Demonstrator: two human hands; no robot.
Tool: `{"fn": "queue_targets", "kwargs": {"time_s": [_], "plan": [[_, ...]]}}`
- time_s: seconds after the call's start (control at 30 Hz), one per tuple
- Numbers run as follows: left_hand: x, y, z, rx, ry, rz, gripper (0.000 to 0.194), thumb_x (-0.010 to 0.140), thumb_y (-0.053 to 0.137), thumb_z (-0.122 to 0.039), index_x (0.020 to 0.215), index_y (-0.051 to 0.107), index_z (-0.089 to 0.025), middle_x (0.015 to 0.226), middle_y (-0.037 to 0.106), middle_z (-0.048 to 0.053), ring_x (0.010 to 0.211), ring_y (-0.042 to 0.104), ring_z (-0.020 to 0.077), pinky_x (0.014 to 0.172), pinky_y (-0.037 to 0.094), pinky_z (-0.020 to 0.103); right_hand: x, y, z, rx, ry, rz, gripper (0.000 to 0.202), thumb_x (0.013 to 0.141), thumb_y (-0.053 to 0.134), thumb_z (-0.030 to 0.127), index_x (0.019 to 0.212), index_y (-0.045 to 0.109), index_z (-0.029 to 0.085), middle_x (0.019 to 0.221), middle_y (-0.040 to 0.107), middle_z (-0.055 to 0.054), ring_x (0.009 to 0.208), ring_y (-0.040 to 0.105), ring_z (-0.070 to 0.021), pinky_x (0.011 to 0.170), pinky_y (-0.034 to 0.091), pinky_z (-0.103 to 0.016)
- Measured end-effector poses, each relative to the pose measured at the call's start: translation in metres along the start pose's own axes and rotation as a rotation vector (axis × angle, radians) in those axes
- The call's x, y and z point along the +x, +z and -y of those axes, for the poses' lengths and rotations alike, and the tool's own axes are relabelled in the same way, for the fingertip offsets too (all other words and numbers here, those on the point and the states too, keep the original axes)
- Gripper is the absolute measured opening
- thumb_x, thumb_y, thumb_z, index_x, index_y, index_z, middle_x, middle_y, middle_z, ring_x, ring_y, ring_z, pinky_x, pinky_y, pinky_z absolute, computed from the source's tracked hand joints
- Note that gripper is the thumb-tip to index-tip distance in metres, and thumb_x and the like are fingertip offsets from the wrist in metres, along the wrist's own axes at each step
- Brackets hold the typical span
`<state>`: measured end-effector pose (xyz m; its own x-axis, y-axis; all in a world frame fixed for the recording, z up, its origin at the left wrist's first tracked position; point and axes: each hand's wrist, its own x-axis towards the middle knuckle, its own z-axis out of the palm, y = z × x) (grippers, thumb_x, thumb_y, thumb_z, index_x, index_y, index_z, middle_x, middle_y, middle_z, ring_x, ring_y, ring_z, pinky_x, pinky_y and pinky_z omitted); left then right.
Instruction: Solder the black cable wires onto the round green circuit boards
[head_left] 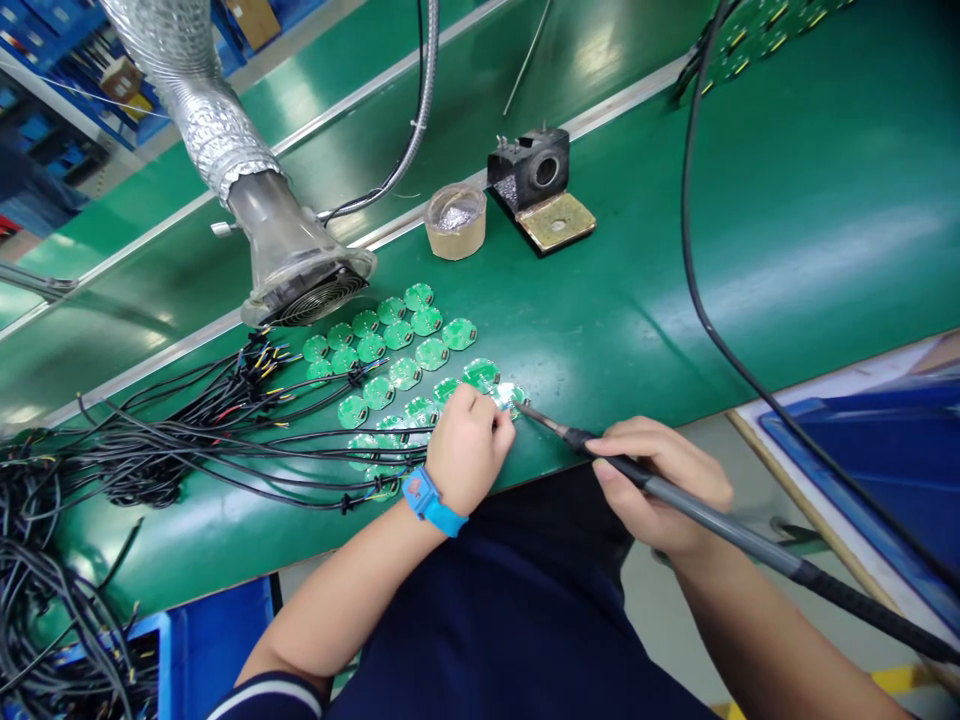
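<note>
My right hand [664, 485] is closed around the grey and black handle of a soldering iron [675, 505]. The iron's tip meets the right edge of a small round green circuit board [514, 398], which shines brightly. Beside that board my left hand [469, 445], with a blue watch on the wrist, is closed, knuckles up. Its fingertips are hidden, so what they pinch does not show. Black cables [360, 432] run from the left toward this hand and pass out of sight behind it. Rows of similar boards [405, 373] lie just beyond.
A fume extraction hood [311, 290] hangs at the left above a heap of black cables [157, 450]. Behind the boards stand a tape roll [455, 235] and a soldering iron stand [536, 180]. Blue bins [217, 640] flank the green bench. A black cord [694, 270] crosses the right side.
</note>
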<state>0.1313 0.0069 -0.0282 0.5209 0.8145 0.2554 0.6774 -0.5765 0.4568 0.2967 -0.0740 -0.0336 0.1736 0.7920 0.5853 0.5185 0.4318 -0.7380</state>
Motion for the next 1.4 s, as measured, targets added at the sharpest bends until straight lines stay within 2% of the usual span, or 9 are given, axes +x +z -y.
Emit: {"fn": "queue_targets", "kwargs": {"time_s": [0.5, 0.73, 0.9, 0.97, 1.03, 1.13, 1.2, 1.3, 1.4], "plan": [[0.016, -0.008, 0.003, -0.07, -0.127, 0.152, 0.019, 0.078, 0.063, -0.011, 0.061, 0.055, -0.015, 0.072, 0.051, 0.003, 0.067, 0.054, 0.0154, 0.065, 0.049, 0.03, 0.005, 0.003, -0.001, 0.006, 0.005, 0.046, 0.016, 0.075, 0.057, 0.01, 0.088, 0.061, 0.019, 0.068, 0.056, -0.001, 0.055, 0.054, -0.0121, 0.047, 0.044, -0.026], [0.02, -0.006, 0.006, 0.033, -0.074, 0.134, 0.025, 0.076, 0.062, -0.012, 0.054, 0.051, -0.018, 0.063, 0.049, 0.002, 0.06, 0.054, 0.0162, 0.056, 0.046, 0.028, 0.002, -0.006, -0.01, 0.022, 0.173, -0.129, 0.007, 0.079, 0.059, 0.018, 0.084, 0.063, 0.022, 0.074, 0.058, -0.003, 0.064, 0.056, -0.0157, 0.054, 0.045, -0.029], [0.012, -0.011, 0.004, 0.072, -0.102, 0.143, 0.016, 0.079, 0.063, -0.02, 0.064, 0.06, -0.016, 0.073, 0.055, 0.004, 0.061, 0.057, 0.0164, 0.057, 0.048, 0.028, 0.034, 0.002, -0.025, 0.022, 0.184, -0.24, 0.011, 0.086, 0.053, 0.029, 0.087, 0.058, 0.018, 0.067, 0.054, 0.001, 0.054, 0.054, -0.0118, 0.048, 0.044, -0.025], [0.004, -0.018, 0.007, 0.017, -0.051, 0.117, 0.007, 0.08, 0.063, -0.022, 0.076, 0.064, -0.016, 0.08, 0.057, 0.005, 0.072, 0.059, 0.0179, 0.067, 0.051, 0.03, 0.061, 0.014, -0.032, -0.006, 0.131, -0.236, 0.014, 0.089, 0.049, 0.03, 0.092, 0.056, 0.018, 0.064, 0.052, 0.003, 0.05, 0.052, -0.0105, 0.045, 0.043, -0.023], [-0.007, -0.027, 0.013, -0.018, -0.018, 0.078, 0.011, 0.082, 0.062, -0.022, 0.091, 0.064, -0.017, 0.088, 0.058, 0.006, 0.083, 0.06, 0.0192, 0.076, 0.052, 0.032, 0.094, 0.03, -0.038, -0.044, 0.071, -0.212, 0.019, 0.091, 0.046, 0.033, 0.096, 0.055, 0.017, 0.067, 0.054, 0.002, 0.053, 0.054, -0.01, 0.048, 0.045, -0.023], [-0.026, -0.048, 0.032, 0.043, -0.073, 0.065, 0.027, 0.084, 0.059, -0.024, 0.11, 0.058, -0.015, 0.098, 0.059, 0.009, 0.093, 0.058, 0.022, 0.084, 0.05, 0.037, 0.142, 0.057, -0.048, -0.123, -0.03, -0.1, 0.027, 0.092, 0.045, 0.037, 0.101, 0.057, 0.015, 0.091, 0.061, -0.003, 0.079, 0.06, -0.0133, 0.07, 0.053, -0.03], [-0.039, -0.064, 0.048, 0.116, -0.146, 0.098, 0.027, 0.086, 0.057, -0.028, 0.11, 0.058, -0.014, 0.098, 0.06, 0.01, 0.094, 0.058, 0.0239, 0.086, 0.049, 0.04, 0.164, 0.071, -0.056, -0.162, -0.099, 0.022, 0.027, 0.091, 0.05, 0.037, 0.105, 0.058, 0.016, 0.103, 0.06, -0.006, 0.091, 0.059, -0.0158, 0.08, 0.052, -0.035], [-0.057, -0.088, 0.07, 0.174, -0.202, 0.171, 0.024, 0.087, 0.054, -0.037, 0.099, 0.061, -0.017, 0.094, 0.061, 0.008, 0.092, 0.058, 0.0243, 0.085, 0.047, 0.04, 0.172, 0.08, -0.065, -0.192, -0.156, 0.161, 0.027, 0.091, 0.051, 0.038, 0.106, 0.058, 0.017, 0.106, 0.06, -0.006, 0.093, 0.059, -0.0156, 0.082, 0.052, -0.036], [-0.069, -0.104, 0.084, 0.182, -0.186, 0.222, 0.028, 0.086, 0.054, -0.045, 0.094, 0.061, -0.02, 0.092, 0.06, 0.006, 0.09, 0.057, 0.0234, 0.084, 0.045, 0.039, 0.152, 0.073, -0.067, -0.216, -0.148, 0.163, 0.029, 0.089, 0.054, 0.036, 0.107, 0.057, 0.014, 0.105, 0.062, -0.008, 0.092, 0.061, -0.0171, 0.081, 0.053, -0.038]]}}
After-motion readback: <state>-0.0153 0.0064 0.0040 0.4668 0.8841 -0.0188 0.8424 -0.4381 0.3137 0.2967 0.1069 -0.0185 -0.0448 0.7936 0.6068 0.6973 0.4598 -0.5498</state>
